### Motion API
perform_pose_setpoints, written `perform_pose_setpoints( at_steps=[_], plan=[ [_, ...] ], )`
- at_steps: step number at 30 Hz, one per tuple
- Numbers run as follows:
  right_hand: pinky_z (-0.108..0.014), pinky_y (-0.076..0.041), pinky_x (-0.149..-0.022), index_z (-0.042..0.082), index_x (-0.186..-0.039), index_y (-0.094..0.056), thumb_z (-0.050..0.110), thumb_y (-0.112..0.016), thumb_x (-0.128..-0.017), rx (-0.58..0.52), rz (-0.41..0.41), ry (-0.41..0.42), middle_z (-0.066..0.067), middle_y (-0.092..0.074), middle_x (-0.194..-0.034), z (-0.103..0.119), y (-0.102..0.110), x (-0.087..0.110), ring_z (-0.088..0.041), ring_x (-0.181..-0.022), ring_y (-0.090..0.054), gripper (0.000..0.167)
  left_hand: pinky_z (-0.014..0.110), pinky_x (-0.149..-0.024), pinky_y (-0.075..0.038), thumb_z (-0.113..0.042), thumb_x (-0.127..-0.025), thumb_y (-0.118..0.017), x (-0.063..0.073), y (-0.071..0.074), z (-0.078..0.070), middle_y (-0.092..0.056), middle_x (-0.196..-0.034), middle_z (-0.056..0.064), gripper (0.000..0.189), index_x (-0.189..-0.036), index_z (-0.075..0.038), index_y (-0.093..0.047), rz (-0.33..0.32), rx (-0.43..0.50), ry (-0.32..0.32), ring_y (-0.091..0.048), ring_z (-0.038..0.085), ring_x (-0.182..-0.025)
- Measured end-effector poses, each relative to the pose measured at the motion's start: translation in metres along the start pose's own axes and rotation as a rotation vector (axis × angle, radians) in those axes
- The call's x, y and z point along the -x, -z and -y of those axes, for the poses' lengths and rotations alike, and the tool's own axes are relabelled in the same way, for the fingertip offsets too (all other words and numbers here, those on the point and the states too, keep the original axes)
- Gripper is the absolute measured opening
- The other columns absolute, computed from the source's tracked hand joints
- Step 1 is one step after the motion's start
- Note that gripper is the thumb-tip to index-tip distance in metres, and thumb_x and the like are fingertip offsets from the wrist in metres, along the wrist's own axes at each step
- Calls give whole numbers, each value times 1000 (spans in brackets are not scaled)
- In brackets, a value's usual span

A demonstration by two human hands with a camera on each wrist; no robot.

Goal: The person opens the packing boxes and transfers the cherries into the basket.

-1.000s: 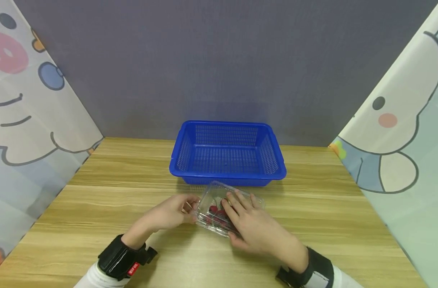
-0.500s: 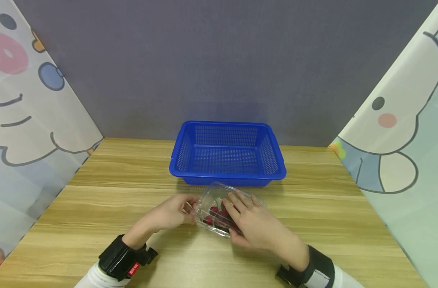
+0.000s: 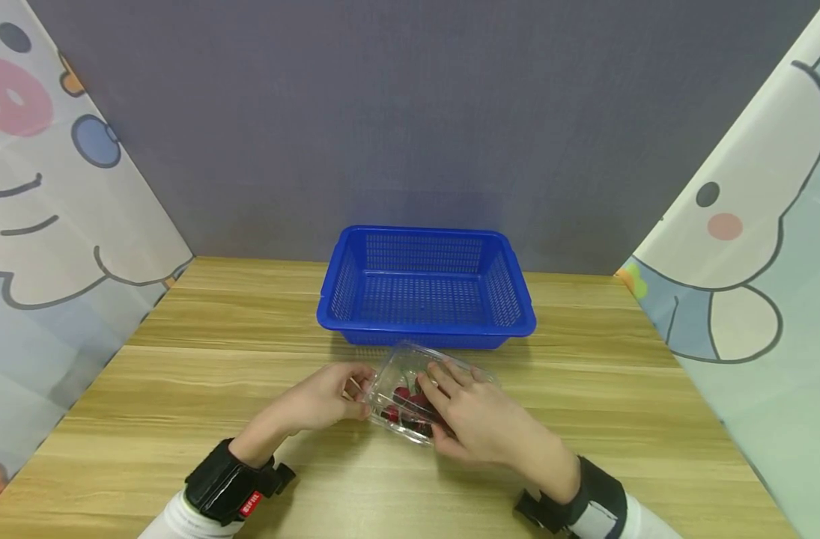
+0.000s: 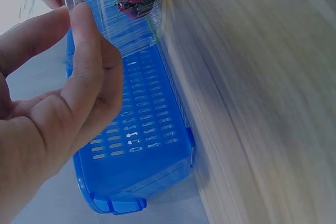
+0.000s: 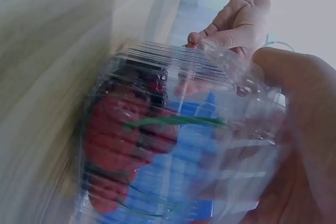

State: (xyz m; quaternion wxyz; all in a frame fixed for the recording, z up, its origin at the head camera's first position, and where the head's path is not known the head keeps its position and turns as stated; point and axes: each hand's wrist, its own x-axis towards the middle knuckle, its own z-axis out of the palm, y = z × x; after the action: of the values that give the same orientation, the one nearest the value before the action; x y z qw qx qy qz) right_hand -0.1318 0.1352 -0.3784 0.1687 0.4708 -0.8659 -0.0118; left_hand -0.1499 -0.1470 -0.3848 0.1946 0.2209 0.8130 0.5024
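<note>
Clear plastic box [image 3: 389, 380], and it's right in the thick of things, down on the wooden tabletop [image 3: 214, 337] with red fruit [image 3: 403, 395] bunched towards its six o'clock side! Call the box the middle of the dial, twelve pointing away from the person. At nine o'clock, the left hand [image 3: 325, 397]: thumb and forefinger pinch the clear edge, neat and tight in the left wrist view. Over from four o'clock comes the right hand [image 3: 480, 423], fingers spread across the top of the box, thumb down by the near edge. Whether the box is fully fastened, I can't tell. And look at the right wrist view: a green stem [image 5: 178, 121] shows boldly through the plastic! Up at twelve, the blue basket [image 3: 423, 329], perforated all over, just beyond the box; whether the two touch, I can't tell. Behind it rises a grey wall [image 3: 410, 112], cartoon panels flanking at ten [image 3: 46, 195] and two. Black straps circle both wrists, the one at eight o'clock wearing a red tag [image 3: 250, 503].
</note>
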Motion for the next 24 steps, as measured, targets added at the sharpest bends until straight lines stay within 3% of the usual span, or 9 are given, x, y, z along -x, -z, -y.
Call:
perform_pose_setpoints(
  at_steps=[8, 12, 18, 20, 21, 24],
  plan=[
    [-47, -53, -100, -8, -134, -62, 33, -67, -89, -130, -1, -4, -26, -63, -132, -6, 9, -2, -41, -121, -62, 61, 30, -73, -57, 3, -85, -76, 0, 0, 2, -62, -95, 8, 47, -126, 15, -56, 4, -13, 14, -62, 21, -89],
    [-46, -53, -99, -9, -134, -61, 34, -66, -89, -194, 11, -46, -26, -63, -131, -7, 13, -2, -39, -121, -63, 62, 29, -73, -57, 5, -84, -75, -1, 0, 3, -61, -99, 10, 45, -125, 15, -58, 4, -4, 6, -62, 21, -88],
    [-43, -57, -93, -5, -135, -61, 36, -64, -91, -275, 9, -118, -22, -65, -132, -11, 20, -2, -32, -115, -67, 60, 26, -74, -55, 5, -84, -74, -3, 1, 4, -60, -102, 10, 59, -137, 16, -52, 18, -4, -25, -60, 21, -89],
    [-36, -60, -83, -4, -134, -63, 35, -64, -91, -286, -7, -128, -17, -68, -128, -11, 21, -3, -24, -100, -72, 58, 26, -74, -55, 7, -82, -73, -4, 2, 4, -59, -102, 11, 62, -139, 15, -49, 28, 5, -35, -60, 20, -89],
    [-31, -60, -73, -3, -133, -63, 35, -64, -91, -299, -9, -137, -12, -72, -115, -12, 22, -3, -16, -86, -71, 57, 26, -74, -55, 8, -82, -72, -4, 2, 4, -59, -103, 12, 63, -140, 15, -49, 32, 6, -38, -60, 20, -88],
    [-19, -42, -46, -3, -136, -60, 34, -64, -92, -344, -6, -164, 7, -63, -75, -14, 25, -4, 0, -54, -49, 58, 26, -76, -56, 9, -82, -71, -4, 4, 4, -60, -105, 15, 64, -142, 15, -48, 45, -1, -49, -61, 20, -90]
  ],
)
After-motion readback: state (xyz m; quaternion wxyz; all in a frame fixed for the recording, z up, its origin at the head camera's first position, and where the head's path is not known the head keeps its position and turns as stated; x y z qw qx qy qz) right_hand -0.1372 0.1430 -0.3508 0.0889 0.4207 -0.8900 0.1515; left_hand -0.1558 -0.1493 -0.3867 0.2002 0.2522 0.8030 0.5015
